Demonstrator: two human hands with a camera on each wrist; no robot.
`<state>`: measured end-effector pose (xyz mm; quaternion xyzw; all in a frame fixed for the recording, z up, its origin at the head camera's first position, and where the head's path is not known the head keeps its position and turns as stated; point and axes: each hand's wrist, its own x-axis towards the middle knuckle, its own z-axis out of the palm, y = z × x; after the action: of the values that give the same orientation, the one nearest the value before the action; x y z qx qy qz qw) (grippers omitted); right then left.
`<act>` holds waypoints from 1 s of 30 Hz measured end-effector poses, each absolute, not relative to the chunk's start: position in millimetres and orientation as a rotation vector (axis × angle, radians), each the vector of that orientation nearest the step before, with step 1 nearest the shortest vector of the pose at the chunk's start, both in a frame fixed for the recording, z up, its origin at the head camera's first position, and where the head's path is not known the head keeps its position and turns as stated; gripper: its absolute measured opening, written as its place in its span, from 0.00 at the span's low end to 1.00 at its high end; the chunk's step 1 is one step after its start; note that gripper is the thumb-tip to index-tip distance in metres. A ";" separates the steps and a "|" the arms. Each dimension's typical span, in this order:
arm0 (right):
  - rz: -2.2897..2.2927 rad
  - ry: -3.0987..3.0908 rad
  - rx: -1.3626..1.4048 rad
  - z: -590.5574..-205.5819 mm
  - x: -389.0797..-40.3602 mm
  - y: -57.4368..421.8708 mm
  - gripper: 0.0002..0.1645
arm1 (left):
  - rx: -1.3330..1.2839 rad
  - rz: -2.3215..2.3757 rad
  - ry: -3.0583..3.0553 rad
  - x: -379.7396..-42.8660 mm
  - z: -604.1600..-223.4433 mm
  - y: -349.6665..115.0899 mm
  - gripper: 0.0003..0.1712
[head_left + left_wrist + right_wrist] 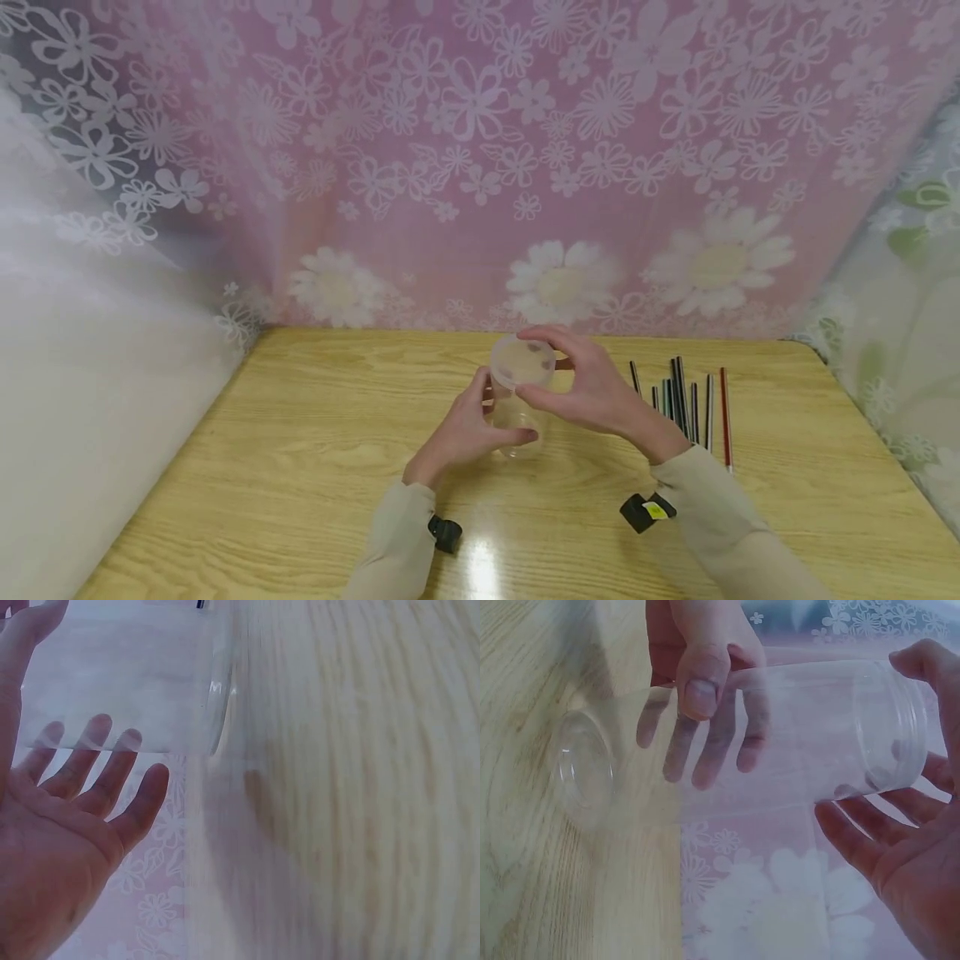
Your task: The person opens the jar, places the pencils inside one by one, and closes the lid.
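Note:
A tall, clear plastic jar (516, 427) stands near the middle of the table, topped by a round translucent lid (522, 363). My left hand (471, 427) holds the jar's body, thumb at the near side and fingers behind; they show through the wall in the right wrist view. With thumb and fingers spread around the rim, my right hand (592, 385) grips the lid. The right wrist view shows the jar's see-through body (802, 742) with nothing visible inside, its round base (585, 769) by the wood.
Several thin sticks (678, 396), mostly dark, lie to the right beyond the right forearm, with a red stick (725, 417) at the end. The wooden table (322, 450) meets a pink flowered curtain (450, 208) at the back. Pale flowered sheets hang at both sides.

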<state>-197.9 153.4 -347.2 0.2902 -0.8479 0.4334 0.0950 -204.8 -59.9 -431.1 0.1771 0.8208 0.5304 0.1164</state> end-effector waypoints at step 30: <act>1.359 -2.655 0.643 -350.3 -193.4 159.5 0.42 | 0.557 1.644 2.361 -202.8 -434.6 -62.3 0.49</act>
<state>-193.4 159.5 -350.3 0.2105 -0.8692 0.4451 0.0453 -202.8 -62.3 -434.6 0.1891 0.8011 0.5579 0.1055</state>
